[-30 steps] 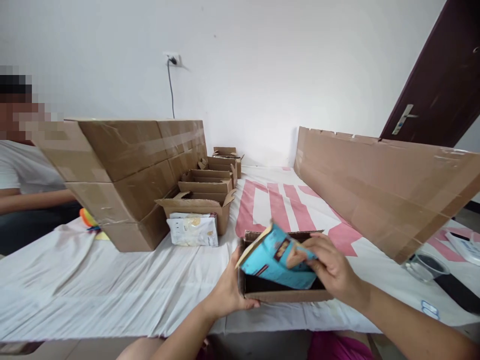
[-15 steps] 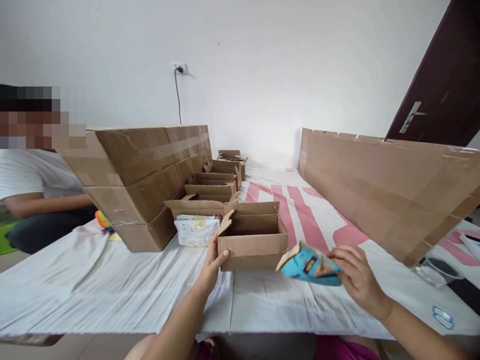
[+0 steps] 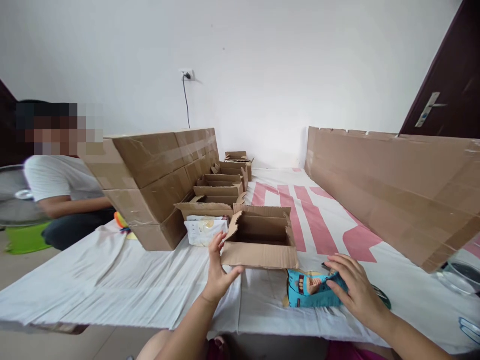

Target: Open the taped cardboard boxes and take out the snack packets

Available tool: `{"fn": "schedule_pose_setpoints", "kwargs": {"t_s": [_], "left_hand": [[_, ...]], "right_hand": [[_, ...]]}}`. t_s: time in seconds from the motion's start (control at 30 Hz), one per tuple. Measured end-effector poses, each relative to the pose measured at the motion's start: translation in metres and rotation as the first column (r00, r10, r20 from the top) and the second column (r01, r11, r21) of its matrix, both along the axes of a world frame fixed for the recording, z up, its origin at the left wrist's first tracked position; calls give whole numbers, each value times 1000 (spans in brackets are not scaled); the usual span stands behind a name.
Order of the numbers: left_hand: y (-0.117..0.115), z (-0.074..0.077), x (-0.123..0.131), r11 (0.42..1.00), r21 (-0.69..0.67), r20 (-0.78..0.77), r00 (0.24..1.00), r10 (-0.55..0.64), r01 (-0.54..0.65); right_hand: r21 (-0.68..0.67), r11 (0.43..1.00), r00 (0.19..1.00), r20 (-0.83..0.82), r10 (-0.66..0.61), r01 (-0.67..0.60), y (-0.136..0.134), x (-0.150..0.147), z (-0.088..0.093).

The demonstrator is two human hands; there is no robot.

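An open cardboard box (image 3: 260, 256) stands in front of me, its flaps up at the back and sides. My left hand (image 3: 220, 272) is at its near left corner, fingers along the side and thumb at the lower front edge. Just right of the box, a blue snack packet (image 3: 313, 292) with a picture on its front lies on the cloth. My right hand (image 3: 350, 287) curves over the packet's right end, thumb in front and fingers behind the top. A small dark bit shows at those fingertips; I cannot make out what it is.
A white packet (image 3: 205, 231) leans in the box row (image 3: 219, 192) behind. Stacked cartons (image 3: 161, 175) wall the left, a cardboard panel (image 3: 378, 185) the right. A dark green round thing (image 3: 381, 297) and a clear container (image 3: 459, 275) lie rightward. A person (image 3: 71, 185) crouches at left.
The blue packet has come down onto the cloth with my right hand. The box's near side now leans outward, and my left thumb has slid lower along it. The view has turned slightly left.
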State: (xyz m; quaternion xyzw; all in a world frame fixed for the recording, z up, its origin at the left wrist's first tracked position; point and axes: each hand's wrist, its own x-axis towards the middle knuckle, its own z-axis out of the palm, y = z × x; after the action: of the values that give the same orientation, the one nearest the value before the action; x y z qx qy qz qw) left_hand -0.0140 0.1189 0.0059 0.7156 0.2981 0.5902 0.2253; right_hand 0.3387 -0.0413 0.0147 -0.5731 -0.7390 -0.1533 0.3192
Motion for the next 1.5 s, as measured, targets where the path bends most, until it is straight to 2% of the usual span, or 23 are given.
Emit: {"fn": "schedule_pose_setpoints", "kwargs": {"t_s": [0.07, 0.13, 0.3, 0.43, 0.67, 0.87, 0.97, 1.1, 1.3, 1.4, 1.5], "left_hand": [[1, 4, -3, 995, 80, -166, 985, -47, 61], [2, 7, -4, 991, 110, -228, 973, -45, 72], [1, 11, -4, 988, 86, -53, 990, 132, -127], [-9, 18, -4, 992, 17, -16, 992, 129, -128], [-19, 24, -5, 979, 89, 5, 983, 184, -184], [-22, 26, -10, 964, 219, 69, 988, 140, -152], [-17, 28, -12, 975, 176, -18, 990, 143, -138], [-8, 25, -12, 965, 124, -78, 967, 243, -233], [-1, 22, -13, 945, -23, -115, 940, 321, -326], [-4, 20, -11, 936, -26, -123, 930, 346, -352], [-8, 20, -8, 930, -17, -127, 924, 362, -367]], "right_hand": [[12, 999, 999, -16, 41, -41, 2, -8, 8], [16, 996, 995, -25, 93, -92, 4, -18, 18], [17, 976, 974, -62, 219, -219, 15, -48, 40], [51, 962, 957, -102, 273, -269, 27, -66, 51], [28, 978, 955, -208, 209, -208, 51, -82, 57], [40, 960, 905, -324, 274, -277, 61, -84, 57], [19, 966, 890, -385, 245, -258, 67, -84, 55], [-45, 974, 885, -429, 182, -222, 78, -86, 57], [-311, 922, 871, -487, 56, -233, 85, -92, 61], [-309, 925, 871, -489, 45, -221, 86, -92, 59], [-233, 948, 885, -457, 89, -215, 86, -90, 57]]}}
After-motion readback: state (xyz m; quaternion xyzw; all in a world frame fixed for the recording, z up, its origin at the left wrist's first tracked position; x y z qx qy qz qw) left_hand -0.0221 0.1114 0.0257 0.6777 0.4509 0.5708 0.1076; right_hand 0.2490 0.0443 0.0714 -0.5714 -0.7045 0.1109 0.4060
